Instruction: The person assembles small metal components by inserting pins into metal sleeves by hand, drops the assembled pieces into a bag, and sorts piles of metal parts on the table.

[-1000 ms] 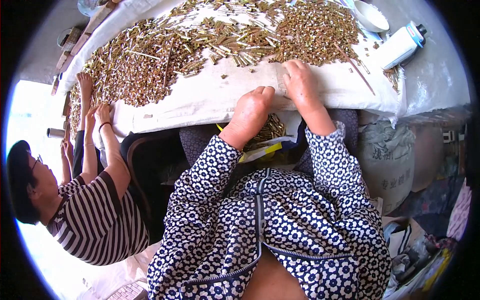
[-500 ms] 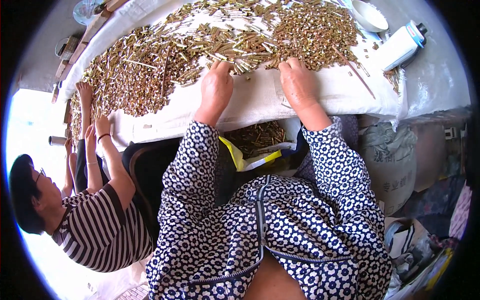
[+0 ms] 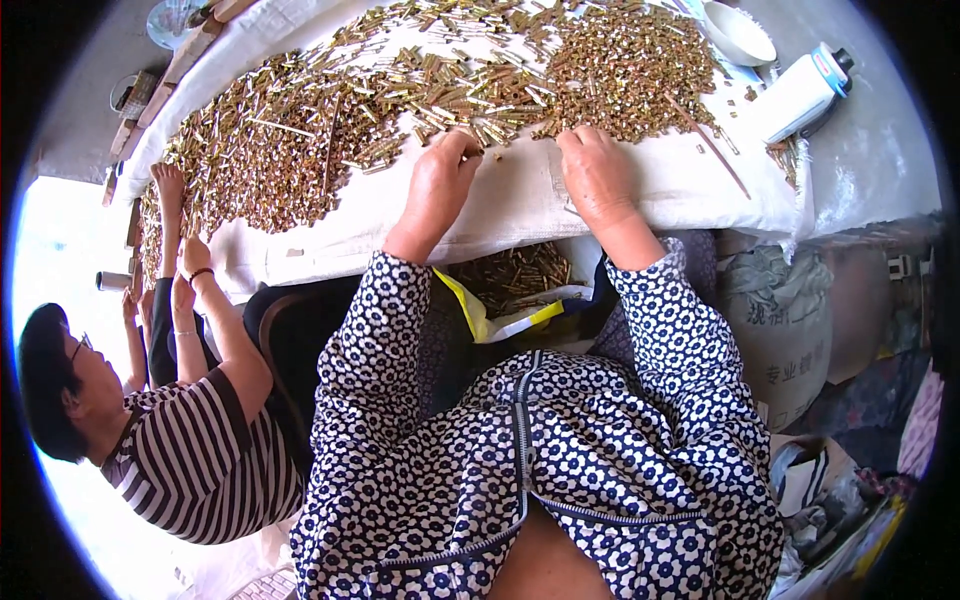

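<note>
My left hand [image 3: 437, 185] is over the near edge of the cloth-covered table. Its fingers are curled, with thumb and forefinger together beside the longer rod-like metal pieces [image 3: 497, 98]; whatever they pinch is too small to make out. My right hand [image 3: 598, 178] rests at the near edge of a heap of small brass-coloured metal pieces [image 3: 632, 65]. Its fingers bend down and are pressed together, their tips partly hidden, so what they hold cannot be seen. One small loose piece [image 3: 498, 156] lies on the cloth between the hands.
Below the table edge hangs an open bag [image 3: 480, 322] containing rod-like pieces. A thin stick [image 3: 722, 165], a white bottle [image 3: 800, 98] and a white bowl [image 3: 738, 35] are to the right. At left, a co-worker in a striped shirt [image 3: 205, 455] reaches toward another heap [image 3: 270, 150].
My left hand has drawn back slightly toward me, its fingertips shifting right. My right hand has come back a little. The co-worker's near hand has moved left and down.
</note>
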A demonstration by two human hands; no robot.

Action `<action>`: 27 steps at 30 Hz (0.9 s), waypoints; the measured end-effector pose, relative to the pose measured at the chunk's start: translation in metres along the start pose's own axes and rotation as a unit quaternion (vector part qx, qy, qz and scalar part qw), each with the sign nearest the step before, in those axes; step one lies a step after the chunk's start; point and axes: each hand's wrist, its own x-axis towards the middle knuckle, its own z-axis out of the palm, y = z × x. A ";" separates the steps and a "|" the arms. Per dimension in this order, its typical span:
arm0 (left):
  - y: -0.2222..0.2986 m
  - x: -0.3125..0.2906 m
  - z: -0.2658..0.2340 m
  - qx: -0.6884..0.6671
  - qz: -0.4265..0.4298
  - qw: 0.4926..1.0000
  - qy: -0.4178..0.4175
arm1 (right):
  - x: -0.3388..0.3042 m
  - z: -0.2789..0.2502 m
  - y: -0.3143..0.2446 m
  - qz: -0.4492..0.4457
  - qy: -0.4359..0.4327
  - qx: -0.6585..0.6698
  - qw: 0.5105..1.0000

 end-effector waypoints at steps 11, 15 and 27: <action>0.019 -0.030 0.003 -0.467 -0.240 0.851 0.017 | -0.005 0.000 -0.007 0.030 0.013 0.159 0.987; 0.030 -0.039 0.001 -0.548 -0.262 0.794 0.022 | -0.016 -0.011 -0.032 0.155 -0.097 0.440 0.879; 0.035 -0.050 0.008 -0.629 -0.264 0.731 0.013 | -0.031 -0.019 -0.047 0.168 -0.128 0.586 0.782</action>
